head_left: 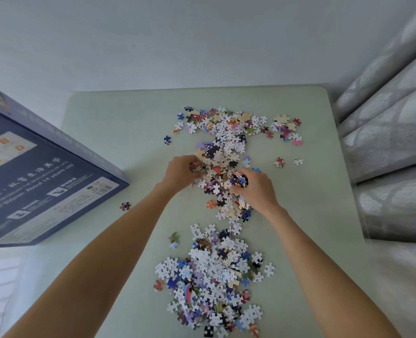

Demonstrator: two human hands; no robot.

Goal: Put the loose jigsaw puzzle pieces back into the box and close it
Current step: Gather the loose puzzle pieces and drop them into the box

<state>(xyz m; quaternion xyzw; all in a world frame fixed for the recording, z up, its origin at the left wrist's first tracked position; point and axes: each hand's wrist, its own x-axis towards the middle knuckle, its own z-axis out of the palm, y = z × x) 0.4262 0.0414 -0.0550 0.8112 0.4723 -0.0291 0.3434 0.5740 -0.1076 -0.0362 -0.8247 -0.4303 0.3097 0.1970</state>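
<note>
Loose jigsaw pieces lie in a long spread down the middle of the pale green table (pixel 119 132): a far cluster (pixel 229 125), a middle heap (pixel 223 184) and a large near pile (pixel 214 281). My left hand (pixel 180 173) and my right hand (pixel 255 187) are both in the middle heap, fingers curled around bunches of pieces. The dark blue puzzle box (pixel 38 172) lies at the left, its printed side facing up and its corner overhanging the table's left edge.
Single stray pieces lie near the box corner (pixel 124 206), left of the near pile (pixel 174 239) and at the right (pixel 279 162). A patterned grey curtain (pixel 392 142) hangs along the right side. A white wall stands behind the table.
</note>
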